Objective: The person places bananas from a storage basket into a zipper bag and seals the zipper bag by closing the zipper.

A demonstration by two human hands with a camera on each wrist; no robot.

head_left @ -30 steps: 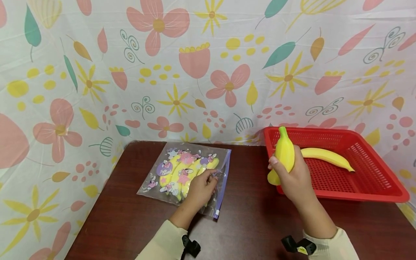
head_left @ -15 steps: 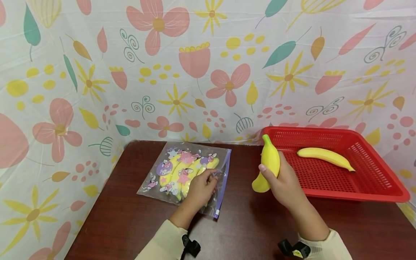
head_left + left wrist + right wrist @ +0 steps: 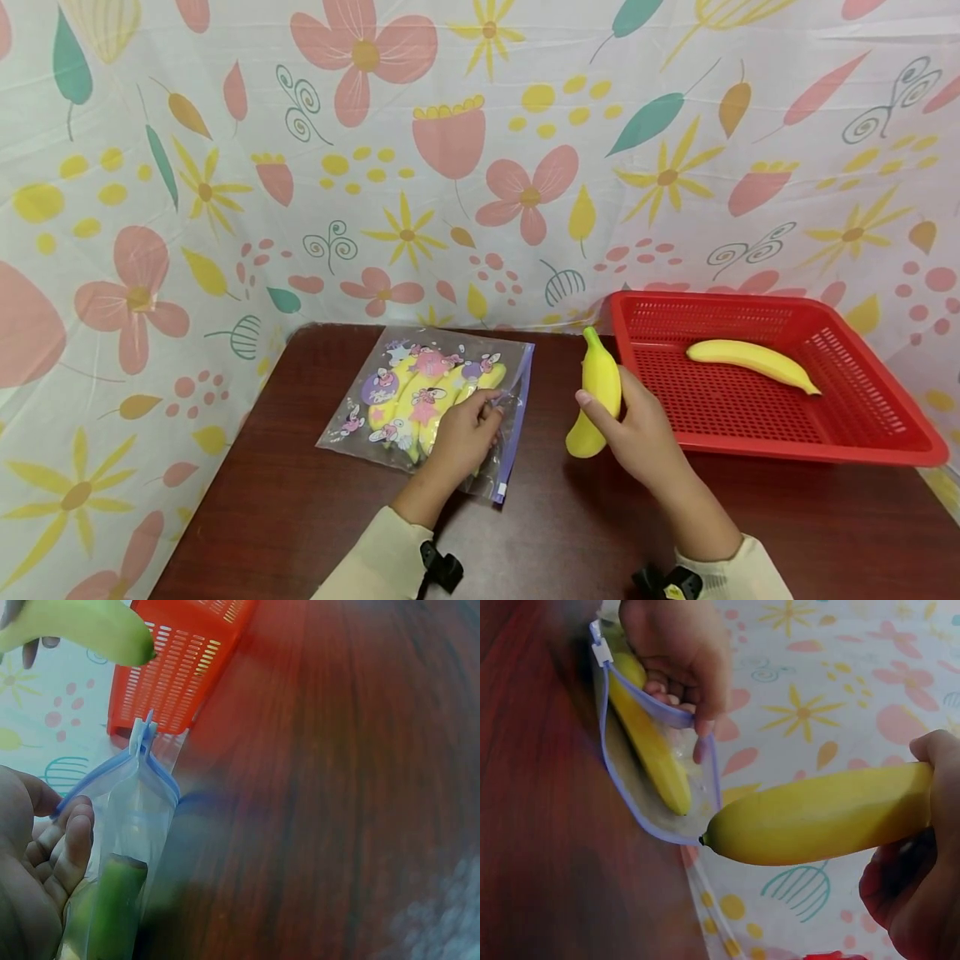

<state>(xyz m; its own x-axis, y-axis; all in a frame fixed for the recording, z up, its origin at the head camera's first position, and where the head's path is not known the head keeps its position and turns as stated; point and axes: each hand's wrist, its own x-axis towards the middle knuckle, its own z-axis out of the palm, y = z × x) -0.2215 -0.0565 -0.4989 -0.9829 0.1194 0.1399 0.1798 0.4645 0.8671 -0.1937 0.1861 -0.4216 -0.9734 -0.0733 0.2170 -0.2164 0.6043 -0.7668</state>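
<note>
My right hand point(image 3: 641, 425) grips a yellow banana point(image 3: 602, 379) with a green stem, held up between the red basket and the bag. A clear zip bag point(image 3: 345, 425) printed with pink and purple cartoons lies on the table, with several bananas point(image 3: 649, 742) inside. At its mouth, the left hand point(image 3: 465, 433) pinches the upper edge near the purple zip strip point(image 3: 517, 417). In the right wrist view the bag's mouth gapes, and the tip of the held banana overlaps its rim. The white slider point(image 3: 601, 652) sits at one end of the strip.
A red plastic basket point(image 3: 810, 450) with a perforated base stands at the back right, one banana point(image 3: 750, 358) lying in it. Behind the dark wooden table point(image 3: 547, 542) hangs a flower-printed cloth point(image 3: 450, 208), which also covers the left side.
My right hand has carried the banana left and a little down, from over the basket's near-left corner towards the bag's mouth. The left hand and the bag have stayed in place.
</note>
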